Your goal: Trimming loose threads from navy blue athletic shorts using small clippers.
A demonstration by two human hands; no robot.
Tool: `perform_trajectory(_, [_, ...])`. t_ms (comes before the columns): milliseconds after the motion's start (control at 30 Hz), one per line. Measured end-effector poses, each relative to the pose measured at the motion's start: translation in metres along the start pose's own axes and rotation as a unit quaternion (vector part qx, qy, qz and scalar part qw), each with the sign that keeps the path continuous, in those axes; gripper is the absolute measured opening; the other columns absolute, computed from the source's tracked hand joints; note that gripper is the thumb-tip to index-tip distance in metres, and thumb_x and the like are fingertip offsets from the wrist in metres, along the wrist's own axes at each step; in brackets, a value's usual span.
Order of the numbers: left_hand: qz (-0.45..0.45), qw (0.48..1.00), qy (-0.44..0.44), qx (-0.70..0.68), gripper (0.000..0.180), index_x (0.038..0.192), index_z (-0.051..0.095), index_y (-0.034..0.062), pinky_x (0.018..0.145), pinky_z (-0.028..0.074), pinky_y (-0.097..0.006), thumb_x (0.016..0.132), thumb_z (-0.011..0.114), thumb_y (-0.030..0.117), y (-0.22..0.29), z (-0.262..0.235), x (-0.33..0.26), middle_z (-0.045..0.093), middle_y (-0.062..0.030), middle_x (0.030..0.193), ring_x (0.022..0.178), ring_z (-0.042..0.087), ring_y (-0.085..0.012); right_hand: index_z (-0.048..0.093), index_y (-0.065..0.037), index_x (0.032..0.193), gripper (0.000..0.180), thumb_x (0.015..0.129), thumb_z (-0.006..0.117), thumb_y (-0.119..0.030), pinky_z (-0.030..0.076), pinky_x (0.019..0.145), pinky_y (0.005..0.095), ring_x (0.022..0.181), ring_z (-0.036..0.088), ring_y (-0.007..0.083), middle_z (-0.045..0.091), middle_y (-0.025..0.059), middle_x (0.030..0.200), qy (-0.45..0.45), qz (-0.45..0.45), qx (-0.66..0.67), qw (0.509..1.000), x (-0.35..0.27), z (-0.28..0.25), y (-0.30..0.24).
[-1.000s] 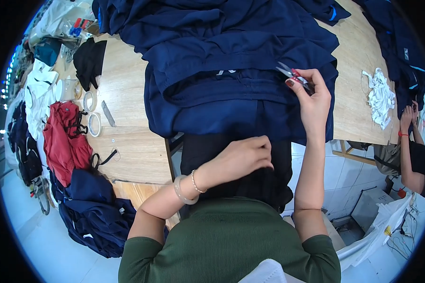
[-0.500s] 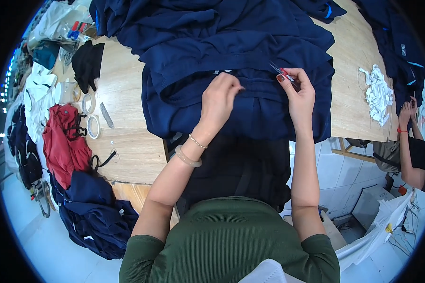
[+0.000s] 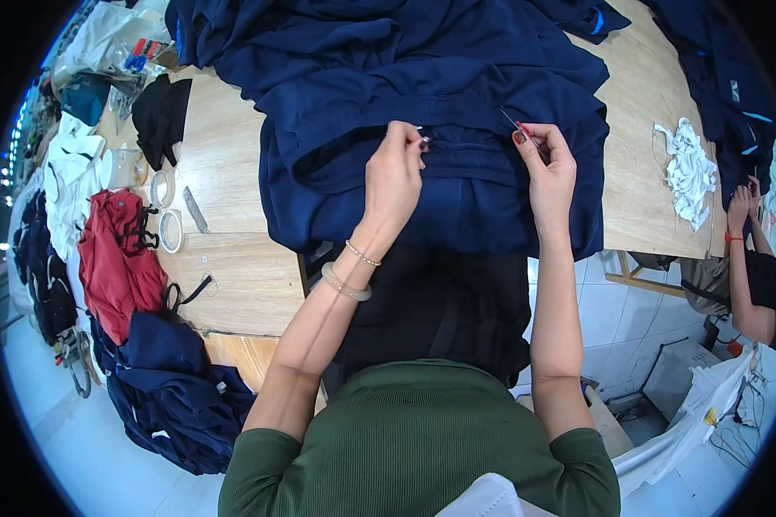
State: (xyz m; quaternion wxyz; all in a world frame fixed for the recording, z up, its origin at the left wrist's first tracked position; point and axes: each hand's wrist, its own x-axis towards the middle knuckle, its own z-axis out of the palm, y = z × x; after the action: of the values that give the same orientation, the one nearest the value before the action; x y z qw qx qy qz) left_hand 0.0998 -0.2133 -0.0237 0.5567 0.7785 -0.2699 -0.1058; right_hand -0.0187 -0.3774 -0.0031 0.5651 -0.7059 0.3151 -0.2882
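Note:
Navy blue trousers (image 3: 457, 211) lie across the table before me, their gathered elastic waistband (image 3: 483, 155) facing me. Over the waistband opening, my left hand (image 3: 394, 172) is closed in a pinch. A small white bit shows at its fingertips, too small to make out. My right hand (image 3: 547, 172) is closed around a pair of thread snips (image 3: 510, 117) at the right side of the waistband. Their thin metal points aim up and left, and most of the red handle is hidden in my fingers.
More navy garments (image 3: 336, 39) are heaped behind. To the left are tape rolls (image 3: 171, 231), a black cloth (image 3: 159, 116), a red garment (image 3: 121, 258) and hanging navy clothes (image 3: 177, 388). White cloth scraps (image 3: 691, 172) lie right, near a co-worker's hands (image 3: 741, 202).
My left hand has shifted slightly up, its fingers now pinched over the spot where white label bits showed. The snips have turned a little in my right hand, and less of the red handle shows.

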Motion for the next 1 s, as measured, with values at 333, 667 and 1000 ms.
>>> perform_trajectory(333, [-0.374, 0.854, -0.101, -0.347, 0.030, 0.129, 0.056, -0.0015, 0.070, 0.055, -0.024, 0.100, 0.052, 0.007, 0.038, -0.023, -0.059, 0.068, -0.0121, 0.113, 0.080, 0.066, -0.0126, 0.065, 0.001, 0.104, 0.019, 0.095, 0.065, -0.016, 0.050, 0.073, 0.0251, 0.083, 0.066, 0.0126, 0.071, 0.0074, 0.093, -0.057, -0.007, 0.009, 0.998, -0.011, 0.008, -0.023])
perform_trajectory(667, [-0.468, 0.688, -0.024, -0.554, 0.022, 0.117, 0.059, 0.0001, 0.093, 0.056, -0.032, 0.098, 0.059, 0.011, 0.046, -0.019, -0.045, 0.063, -0.0122, 0.117, 0.114, 0.063, -0.0244, 0.062, 0.004, 0.093, 0.011, 0.089, 0.066, -0.005, 0.046, 0.069, 0.0234, 0.073, 0.058, 0.0086, 0.066, 0.0057, 0.080, -0.246, 0.044, 0.026, 0.968, 0.003, 0.019, -0.021])
perform_trajectory(1000, [-0.375, 0.739, 0.016, -0.560, 0.012, 0.087, 0.070, 0.0029, 0.087, 0.058, -0.027, 0.093, 0.068, 0.013, 0.070, -0.013, -0.032, 0.065, -0.0002, 0.085, 0.078, 0.065, -0.0098, 0.064, 0.002, 0.097, 0.006, 0.091, 0.063, 0.001, 0.049, 0.076, 0.0210, 0.083, 0.061, 0.0076, 0.066, 0.0045, 0.092, -0.096, -0.036, 0.066, 0.993, -0.026, 0.009, -0.058])
